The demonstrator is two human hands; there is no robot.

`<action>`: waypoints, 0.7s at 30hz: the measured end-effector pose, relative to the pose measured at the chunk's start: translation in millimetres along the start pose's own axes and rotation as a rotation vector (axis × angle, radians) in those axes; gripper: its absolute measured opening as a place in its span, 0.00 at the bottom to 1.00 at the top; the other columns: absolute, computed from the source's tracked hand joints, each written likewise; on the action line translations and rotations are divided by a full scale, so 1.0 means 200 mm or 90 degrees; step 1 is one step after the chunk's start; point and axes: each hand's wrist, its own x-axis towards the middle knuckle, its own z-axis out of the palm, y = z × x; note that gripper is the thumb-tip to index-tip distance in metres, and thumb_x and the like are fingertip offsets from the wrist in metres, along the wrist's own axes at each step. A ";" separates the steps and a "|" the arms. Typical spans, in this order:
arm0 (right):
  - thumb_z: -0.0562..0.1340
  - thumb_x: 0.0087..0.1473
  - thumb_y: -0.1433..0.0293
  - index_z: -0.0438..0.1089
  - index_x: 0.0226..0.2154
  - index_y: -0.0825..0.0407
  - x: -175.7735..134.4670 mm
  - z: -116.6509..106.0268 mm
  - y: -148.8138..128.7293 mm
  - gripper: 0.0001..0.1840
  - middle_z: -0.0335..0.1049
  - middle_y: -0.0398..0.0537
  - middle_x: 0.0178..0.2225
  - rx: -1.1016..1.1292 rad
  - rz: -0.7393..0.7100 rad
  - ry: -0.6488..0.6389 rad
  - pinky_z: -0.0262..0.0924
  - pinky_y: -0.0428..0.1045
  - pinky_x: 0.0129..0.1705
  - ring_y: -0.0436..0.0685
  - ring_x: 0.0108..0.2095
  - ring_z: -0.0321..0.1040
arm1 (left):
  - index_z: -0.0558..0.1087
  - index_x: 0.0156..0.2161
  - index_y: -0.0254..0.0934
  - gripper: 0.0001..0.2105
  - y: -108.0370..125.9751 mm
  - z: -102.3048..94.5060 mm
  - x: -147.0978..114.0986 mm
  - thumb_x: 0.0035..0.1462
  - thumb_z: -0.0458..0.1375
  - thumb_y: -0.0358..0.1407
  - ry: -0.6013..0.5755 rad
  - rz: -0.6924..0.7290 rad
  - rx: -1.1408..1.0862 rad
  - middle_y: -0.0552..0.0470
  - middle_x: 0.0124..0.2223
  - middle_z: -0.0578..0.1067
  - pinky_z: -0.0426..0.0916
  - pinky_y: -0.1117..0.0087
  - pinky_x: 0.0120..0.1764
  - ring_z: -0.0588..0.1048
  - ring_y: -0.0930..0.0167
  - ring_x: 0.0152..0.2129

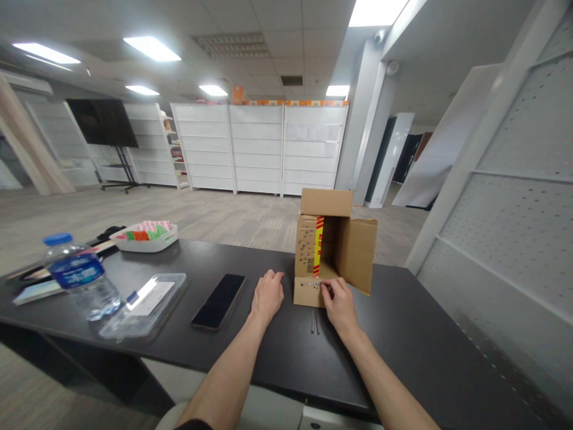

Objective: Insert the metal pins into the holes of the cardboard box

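Observation:
An opened cardboard box [308,245] stands on the dark table with its open side facing me and its flaps spread. My right hand [339,301] is at the lower flap [304,294], thumb and forefinger pinched together. Whatever sits between those fingertips is too small to make out. Small round dots, holes or nail heads, run along this flap, and more cover the left flap [307,239]. Just below the box lie two thin metal nails [315,322]. My left hand [267,295] rests on the table left of the box, thumb out, fingers loosely bent, holding nothing.
Left of my hands lie a black phone [218,301] and a clear plastic case [145,304]. A water bottle [80,278] stands beside the case. Farther back is a white basket [144,242] with colourful packets. A perforated panel [519,209] rises at the right.

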 end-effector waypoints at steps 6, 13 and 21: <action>0.55 0.61 0.68 0.73 0.35 0.51 -0.01 -0.01 -0.02 0.11 0.70 0.51 0.35 -0.051 -0.003 -0.010 0.60 0.54 0.41 0.60 0.37 0.67 | 0.71 0.54 0.40 0.19 0.01 -0.01 -0.01 0.63 0.46 0.27 -0.011 -0.005 0.004 0.47 0.45 0.72 0.64 0.68 0.48 0.74 0.69 0.42; 0.54 0.61 0.67 0.73 0.34 0.50 -0.01 -0.02 -0.03 0.12 0.71 0.51 0.33 -0.060 -0.010 0.002 0.60 0.54 0.40 0.60 0.35 0.67 | 0.71 0.54 0.41 0.19 0.01 0.00 0.00 0.64 0.46 0.27 -0.009 -0.004 0.011 0.47 0.45 0.71 0.65 0.68 0.48 0.74 0.69 0.42; 0.53 0.62 0.67 0.72 0.34 0.50 -0.02 -0.02 -0.04 0.12 0.71 0.50 0.34 -0.072 0.004 -0.008 0.58 0.54 0.40 0.60 0.37 0.67 | 0.71 0.54 0.41 0.18 -0.01 0.02 0.00 0.64 0.46 0.27 0.012 0.006 0.011 0.47 0.44 0.71 0.65 0.68 0.47 0.74 0.69 0.41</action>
